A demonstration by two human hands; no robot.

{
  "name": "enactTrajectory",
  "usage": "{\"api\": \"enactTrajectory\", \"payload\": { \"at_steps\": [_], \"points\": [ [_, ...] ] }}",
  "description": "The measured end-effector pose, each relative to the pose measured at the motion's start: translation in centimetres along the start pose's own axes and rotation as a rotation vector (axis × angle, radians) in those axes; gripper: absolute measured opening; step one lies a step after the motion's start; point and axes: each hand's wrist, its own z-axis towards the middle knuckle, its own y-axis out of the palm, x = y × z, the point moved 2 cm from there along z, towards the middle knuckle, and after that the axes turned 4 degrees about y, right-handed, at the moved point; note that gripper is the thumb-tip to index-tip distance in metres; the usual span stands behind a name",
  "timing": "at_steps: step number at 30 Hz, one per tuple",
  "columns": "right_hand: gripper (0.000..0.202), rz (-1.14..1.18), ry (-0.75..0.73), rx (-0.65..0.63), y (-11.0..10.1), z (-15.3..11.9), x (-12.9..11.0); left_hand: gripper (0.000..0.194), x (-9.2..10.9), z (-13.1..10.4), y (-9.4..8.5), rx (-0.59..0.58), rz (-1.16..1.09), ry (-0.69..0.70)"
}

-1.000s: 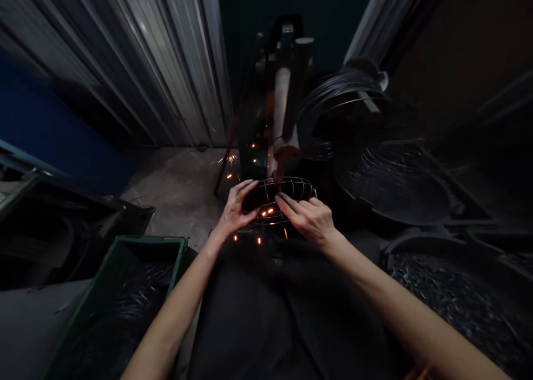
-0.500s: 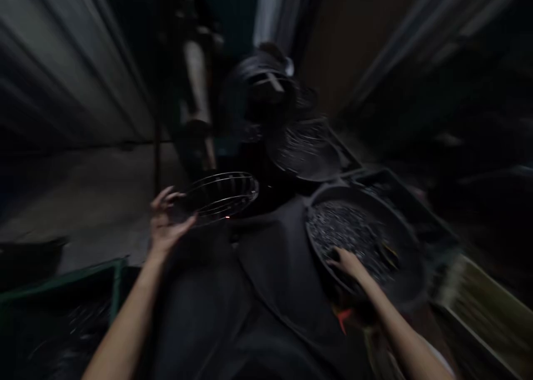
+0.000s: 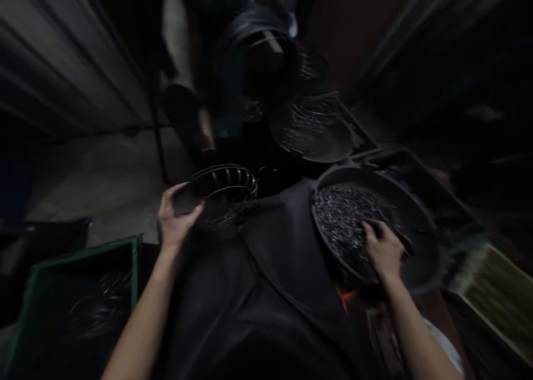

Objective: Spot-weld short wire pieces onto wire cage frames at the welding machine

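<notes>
My left hand is wrapped round the near-left side of a round wire frame, its fingers on top and thumb below. To the right, my right hand reaches into a wide grey basin that holds a heap of small shiny metal pieces. Its fingertips point down at the heap, beside a yellow-and-black object. Whether those fingers grip anything is too dark and blurred to make out.
A green crate with shiny wire items stands at lower left. Behind the basin is a second round pan with wire frames. A dark crate and a pale-rimmed box lie at right.
My right hand has moved from the basin's near-left edge farther right over the heap. My left hand still holds the wire frame, whose tilt has changed slightly. The view has shifted.
</notes>
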Motion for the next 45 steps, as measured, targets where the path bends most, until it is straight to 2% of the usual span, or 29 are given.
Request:
{"api": "enactTrajectory", "payload": {
  "at_steps": [3, 6, 8, 9, 11, 14, 16, 18, 20, 22, 23, 25, 28, 31, 33, 36, 40, 45],
  "points": [
    [0.043, 0.213, -0.122, 0.028, 0.4, -2.0, -4.6, 0.048, 1.6, 0.6, 0.2, -0.014, -0.017, 0.003],
    [0.026, 0.359, -0.467, -0.118, 3.5, -4.9, -7.7, 0.047, 2.9, 1.4, 0.4, -0.040, -0.066, 0.014],
    [0.023, 0.373, -0.643, -0.216, 6.1, -6.3, -8.1, 0.046, 3.5, 1.9, 0.3, -0.051, -0.089, 0.029],
    [0.023, 0.372, -0.673, -0.249, 7.2, -6.6, -7.9, 0.046, 3.7, 2.1, 0.2, -0.052, -0.095, 0.036],
    [0.025, 0.380, -0.629, -0.299, 8.4, -6.3, -7.5, 0.044, 3.9, 2.5, 0.1, -0.051, -0.102, 0.053],
    [0.029, 0.456, -0.445, -0.395, 7.5, -4.8, -9.0, 0.044, 4.1, 2.9, 0.3, -0.061, -0.094, 0.104],
    [0.032, 0.533, -0.355, -0.481, 6.0, -4.0, -12.4, 0.046, 4.4, 3.1, 0.6, -0.094, -0.073, 0.136],
    [0.033, 0.623, -0.356, -0.612, 5.0, -3.6, -17.2, 0.048, 4.8, 3.4, 0.8, -0.146, -0.036, 0.156],
    [0.028, 0.680, -0.436, -0.790, 4.9, -3.5, -22.1, 0.051, 5.2, 3.6, 0.8, -0.212, 0.009, 0.176],
    [0.023, 0.670, -0.549, -0.869, 5.6, -3.4, -26.1, 0.053, 5.6, 3.7, 0.6, -0.272, 0.040, 0.197],
    [0.023, 0.637, -0.622, -0.833, 6.0, -3.2, -27.5, 0.055, 5.7, 3.8, 0.3, -0.291, 0.044, 0.205],
    [0.022, 0.498, -0.808, -0.631, 6.5, -3.0, -29.3, 0.056, 5.7, 3.8, -0.3, -0.298, 0.031, 0.212],
    [0.029, 0.178, -1.161, -0.331, 6.8, -3.4, -30.5, 0.056, 5.1, 3.6, -1.2, -0.257, -0.026, 0.199],
    [0.033, 0.002, -1.411, -0.190, 6.9, -4.0, -31.0, 0.052, 4.3, 3.6, -1.8, -0.187, -0.099, 0.172],
    [0.029, 0.012, -1.489, -0.122, 6.9, -4.2, -31.3, 0.050, 3.7, 3.7, -1.9, -0.139, -0.138, 0.161],
    [0.026, 0.049, -1.525, -0.069, 7.3, -4.2, -31.8, 0.051, 3.1, 4.0, -1.9, -0.098, -0.174, 0.166],
    [0.021, 0.048, -1.541, -0.036, 7.7, -3.8, -32.3, 0.053, 2.5, 4.3, -1.4, -0.126, -0.179, 0.193],
    [0.018, 0.070, -1.649, 0.059, 7.8, -3.4, -32.5, 0.053, 2.2, 4.5, -0.7, -0.127, -0.185, 0.196]
  ]
}}
